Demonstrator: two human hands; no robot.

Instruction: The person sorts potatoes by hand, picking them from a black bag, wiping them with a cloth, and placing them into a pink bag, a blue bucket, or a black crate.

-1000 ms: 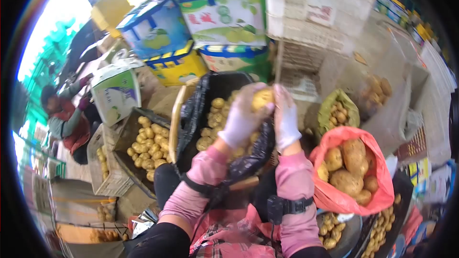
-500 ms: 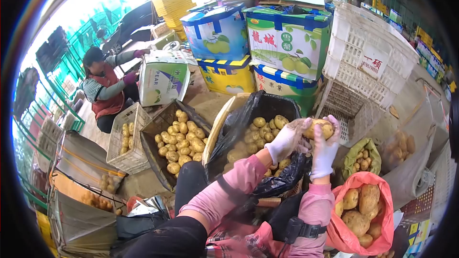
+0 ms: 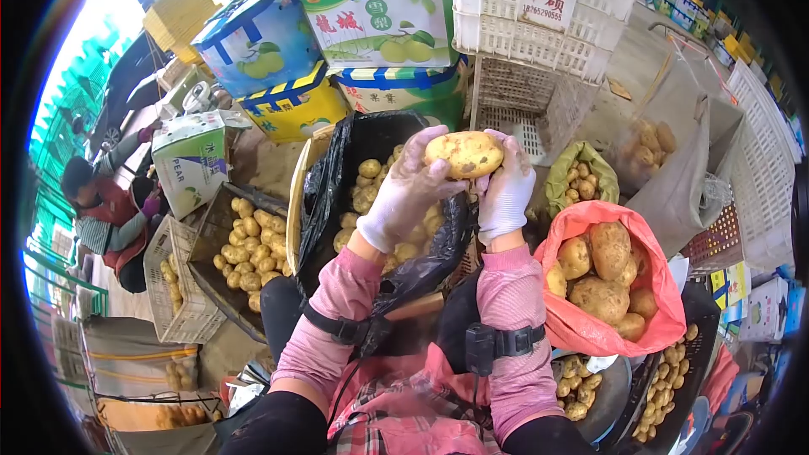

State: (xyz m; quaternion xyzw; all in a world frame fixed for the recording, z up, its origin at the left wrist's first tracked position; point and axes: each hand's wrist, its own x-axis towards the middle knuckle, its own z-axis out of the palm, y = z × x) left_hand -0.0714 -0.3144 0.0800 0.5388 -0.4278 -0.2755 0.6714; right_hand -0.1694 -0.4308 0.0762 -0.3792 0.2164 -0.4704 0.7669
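A large potato (image 3: 463, 154) is held up between both my gloved hands, its long side lying crosswise. My left hand (image 3: 406, 194) grips its left end, and my right hand (image 3: 507, 194) has its fingers round the right end. Both white gloves look soiled. Beneath them stands a box lined with a black plastic bag (image 3: 383, 131), with potatoes (image 3: 364, 194) inside, partly covered by my left hand. To the right of my right forearm, a red bag (image 3: 560, 333) gapes wide, full of big potatoes (image 3: 611, 244).
A green sack (image 3: 560, 185) of small potatoes sits behind the red bag. On the left are a dark crate of potatoes (image 3: 249, 244) and a white crate (image 3: 190, 320). Pear boxes (image 3: 379, 21) and white crates (image 3: 539, 0) are stacked ahead. A co-worker (image 3: 114, 211) crouches at far left by a box.
My view has turned right, so the scene sits further left and the red bag shows more fully. The potato stays in both hands, now turned to show its long side.
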